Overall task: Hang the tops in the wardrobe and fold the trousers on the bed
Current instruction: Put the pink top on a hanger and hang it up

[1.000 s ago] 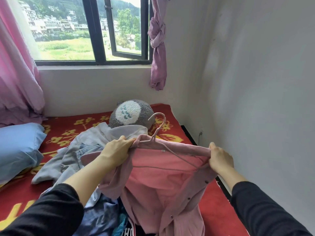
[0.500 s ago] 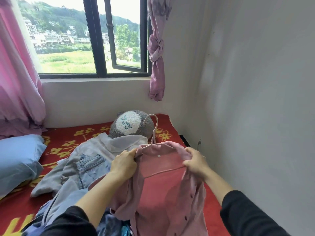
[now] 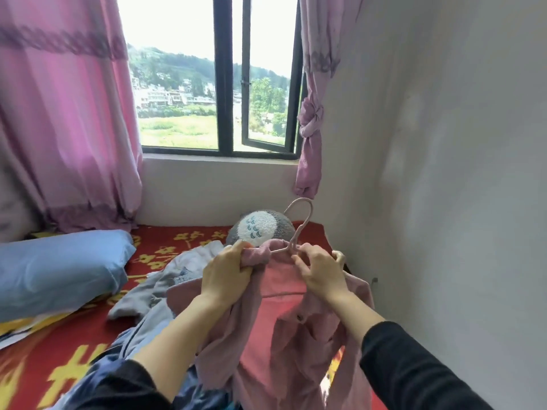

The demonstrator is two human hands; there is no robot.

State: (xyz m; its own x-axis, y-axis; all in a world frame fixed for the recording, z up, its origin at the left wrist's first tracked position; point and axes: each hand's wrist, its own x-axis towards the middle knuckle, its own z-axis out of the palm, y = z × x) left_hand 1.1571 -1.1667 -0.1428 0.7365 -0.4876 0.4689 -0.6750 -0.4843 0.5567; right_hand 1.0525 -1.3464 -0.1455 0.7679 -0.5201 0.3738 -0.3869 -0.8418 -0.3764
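One bed [image 3: 183, 241] with a red cover and yellow flower print carries all the items; its far edge runs along the window wall and its right edge along the white wall. Two pink curtains flank the window: the left curtain [image 3: 68, 113] hangs loose to the bed's far left corner, and the right curtain [image 3: 310, 119] is knotted above the far right corner. A blue pillow [image 3: 59, 267] lies along the left side of the bed, near the far edge. The pink top [image 3: 296, 335] is held up over the right part of the bed, near the right edge, its body hanging down toward the person. A pile of grey and blue clothes [image 3: 154, 294] lies in the middle of the bed, just left of the pink top and partly behind it. A grey and white plush toy [image 3: 260, 229] sits in the far right corner. Both hands are closed on fabric at the collar. The left hand [image 3: 225, 276] grips a bunched fold of the left shoulder. The right hand [image 3: 322, 273] grips the right side of the collar, fingers curled at the base of the hook. The pink hanger [image 3: 299, 223] sits inside the top; only its hook and neck show, rising above the collar.
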